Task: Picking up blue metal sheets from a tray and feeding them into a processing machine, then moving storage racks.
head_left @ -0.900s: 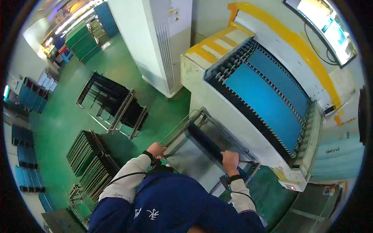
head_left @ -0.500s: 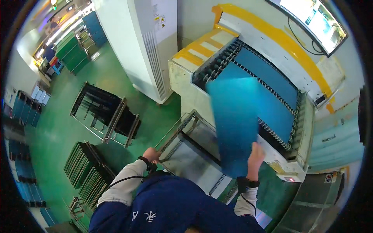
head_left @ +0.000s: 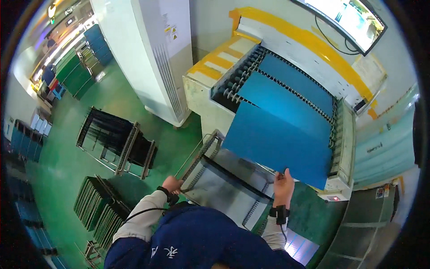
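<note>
My right hand (head_left: pixel 283 189) pinches the near edge of a flat blue panel (head_left: pixel 275 144). The panel lies tilted over the near end of a roller conveyor (head_left: pixel 335 134), and its far edge meets the rollers. Beyond it, two more blue panels, a nearer one (head_left: pixel 286 104) and a farther one (head_left: pixel 295 74), rest on the rollers. My left hand (head_left: pixel 172 184) is closed on the left rail of a metal slotted rack (head_left: pixel 207 157). That rack stands in front of me, below the held panel, with a dark bar across it.
Left of me stand a rack of black panels (head_left: pixel 109 139) and a stack of green-edged boards (head_left: pixel 101 201) on the green floor. A tall white cabinet (head_left: pixel 152 58) rises beside the conveyor. A monitor (head_left: pixel 354 20) hangs at the upper right; a grey cabinet (head_left: pixel 363 233) is lower right.
The panel in my right hand has swung from nearly upright to lying flatter, its far edge now on the rollers. My left hand stays on the rack. The whole view has shifted slightly.
</note>
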The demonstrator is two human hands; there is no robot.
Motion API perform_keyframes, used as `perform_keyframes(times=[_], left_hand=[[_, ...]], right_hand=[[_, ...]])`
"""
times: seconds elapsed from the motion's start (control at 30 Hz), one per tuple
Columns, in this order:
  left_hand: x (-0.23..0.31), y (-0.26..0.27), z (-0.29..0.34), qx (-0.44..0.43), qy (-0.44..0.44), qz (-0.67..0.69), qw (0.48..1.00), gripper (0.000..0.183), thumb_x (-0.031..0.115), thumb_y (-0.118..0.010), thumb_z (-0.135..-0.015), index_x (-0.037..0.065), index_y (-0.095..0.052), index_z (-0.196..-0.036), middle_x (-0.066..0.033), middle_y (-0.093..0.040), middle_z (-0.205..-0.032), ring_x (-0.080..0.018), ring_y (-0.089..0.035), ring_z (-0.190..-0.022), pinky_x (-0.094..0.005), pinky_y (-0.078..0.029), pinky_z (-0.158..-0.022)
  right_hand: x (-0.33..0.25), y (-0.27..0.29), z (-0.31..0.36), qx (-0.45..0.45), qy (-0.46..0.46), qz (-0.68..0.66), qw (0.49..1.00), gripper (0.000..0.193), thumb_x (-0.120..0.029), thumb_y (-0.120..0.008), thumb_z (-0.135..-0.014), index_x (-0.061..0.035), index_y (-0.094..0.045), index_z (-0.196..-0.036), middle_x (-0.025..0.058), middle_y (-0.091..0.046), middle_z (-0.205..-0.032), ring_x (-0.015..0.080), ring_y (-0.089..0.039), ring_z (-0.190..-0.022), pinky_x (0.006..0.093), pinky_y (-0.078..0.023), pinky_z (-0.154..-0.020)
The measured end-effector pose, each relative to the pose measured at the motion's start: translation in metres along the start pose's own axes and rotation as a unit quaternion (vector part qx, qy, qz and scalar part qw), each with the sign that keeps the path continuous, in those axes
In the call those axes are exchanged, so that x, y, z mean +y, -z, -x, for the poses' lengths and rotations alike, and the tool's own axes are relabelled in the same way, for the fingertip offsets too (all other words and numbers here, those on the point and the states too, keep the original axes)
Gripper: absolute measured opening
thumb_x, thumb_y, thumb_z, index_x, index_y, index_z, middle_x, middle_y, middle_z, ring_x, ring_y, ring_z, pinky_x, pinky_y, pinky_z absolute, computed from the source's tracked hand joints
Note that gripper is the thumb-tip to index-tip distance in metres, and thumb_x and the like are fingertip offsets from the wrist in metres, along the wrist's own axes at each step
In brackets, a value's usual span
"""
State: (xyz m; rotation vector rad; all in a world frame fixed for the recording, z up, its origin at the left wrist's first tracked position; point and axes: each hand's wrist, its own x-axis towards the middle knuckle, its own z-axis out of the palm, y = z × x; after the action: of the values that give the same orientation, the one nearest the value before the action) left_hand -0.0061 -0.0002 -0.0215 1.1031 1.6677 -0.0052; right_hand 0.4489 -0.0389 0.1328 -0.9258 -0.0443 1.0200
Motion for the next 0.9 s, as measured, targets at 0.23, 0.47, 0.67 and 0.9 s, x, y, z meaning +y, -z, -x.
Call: perform_keyframes(times=[0.23, 0.47, 0.67, 0.9], left_hand=[[0.008, 0.002, 0.008, -0.011, 0.021, -0.004, 1.000, 0.041, 0.032, -0.059, -0.081, -0.002, -0.062, -0.058, -0.0094, -0.060, -0.052, -0.0192, -0.059, -0.044, -0.0321, -0.048, -0.045], [0.013, 0.003, 0.010, -0.005, 0.001, -0.009, 1.000, 0.041, 0.033, -0.059, -0.081, 0.000, -0.063, -0.058, -0.0085, -0.060, -0.052, -0.0185, -0.059, -0.044, -0.0313, -0.048, -0.044], [0.008, 0.001, 0.007, -0.022, 0.027, 0.016, 0.999, 0.039, 0.031, -0.059, -0.082, -0.002, -0.064, -0.062, -0.0104, -0.061, -0.054, -0.0188, -0.060, -0.046, -0.0305, -0.048, -0.045], [0.010, 0.001, 0.006, -0.026, 0.032, 0.012, 0.999, 0.040, 0.031, -0.059, -0.083, -0.004, -0.064, -0.064, -0.0116, -0.062, -0.056, -0.0199, -0.062, -0.047, -0.0317, -0.050, -0.045]], right_hand=[[0.013, -0.006, 0.008, 0.015, -0.061, -0.008, 0.998, 0.010, -0.012, -0.063, -0.086, -0.0033, -0.058, -0.083, 0.0085, -0.061, -0.079, 0.0205, -0.060, -0.076, 0.0333, -0.052, -0.068], [0.020, -0.013, 0.000, -0.012, -0.108, 0.046, 0.993, 0.012, -0.016, -0.064, -0.085, -0.0053, -0.057, -0.086, 0.0097, -0.063, -0.083, 0.0224, -0.061, -0.077, 0.0321, -0.050, -0.067], [0.023, -0.029, 0.001, -0.046, -0.141, 0.020, 0.989, 0.016, -0.019, -0.061, -0.087, -0.0047, -0.056, -0.086, 0.0121, -0.062, -0.084, 0.0204, -0.059, -0.075, 0.0333, -0.048, -0.066], [0.024, -0.028, -0.014, -0.071, -0.146, 0.007, 0.987, 0.018, -0.021, -0.060, -0.088, -0.0034, -0.056, -0.087, 0.0141, -0.062, -0.090, 0.0199, -0.058, -0.075, 0.0326, -0.049, -0.069]])
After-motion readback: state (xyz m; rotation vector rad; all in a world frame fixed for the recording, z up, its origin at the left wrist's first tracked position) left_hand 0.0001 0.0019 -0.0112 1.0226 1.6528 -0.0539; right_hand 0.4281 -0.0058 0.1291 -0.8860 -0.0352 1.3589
